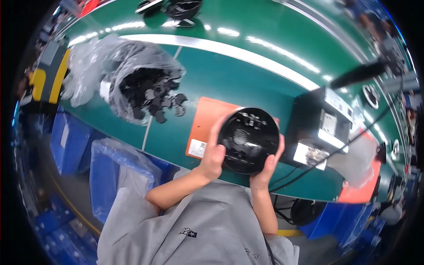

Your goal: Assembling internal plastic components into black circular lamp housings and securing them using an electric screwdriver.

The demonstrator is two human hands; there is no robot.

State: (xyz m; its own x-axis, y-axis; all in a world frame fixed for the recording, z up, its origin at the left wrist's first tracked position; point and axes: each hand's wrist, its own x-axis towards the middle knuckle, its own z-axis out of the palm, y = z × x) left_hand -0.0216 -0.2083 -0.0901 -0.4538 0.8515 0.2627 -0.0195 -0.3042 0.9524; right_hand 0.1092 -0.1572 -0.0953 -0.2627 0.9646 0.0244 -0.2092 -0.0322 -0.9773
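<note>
Between my two hands I hold a round, glossy black plastic housing (247, 145), its hollow inner side with small raised fittings facing up. My left hand (214, 152) grips its left rim, thumb over the near edge. On the opposite rim my right hand (268, 165) is closed the same way. Most fingers are hidden behind the housing. Below it, partly covered, lies an orange mat (205, 121) with a white label (197, 148). Left of the mat, a clear plastic bag (145, 57) lies open, with many small black parts (152, 95) spilling from its mouth.
A black box-shaped machine (316, 119) stands to the right, with a cable (309, 172) running past it. Beyond is a green conveyor belt (265, 22) carrying dark housings (183, 9). Blue bins (104, 176) stand below the table's left edge. A yellow-grey device (51, 75) sits far left.
</note>
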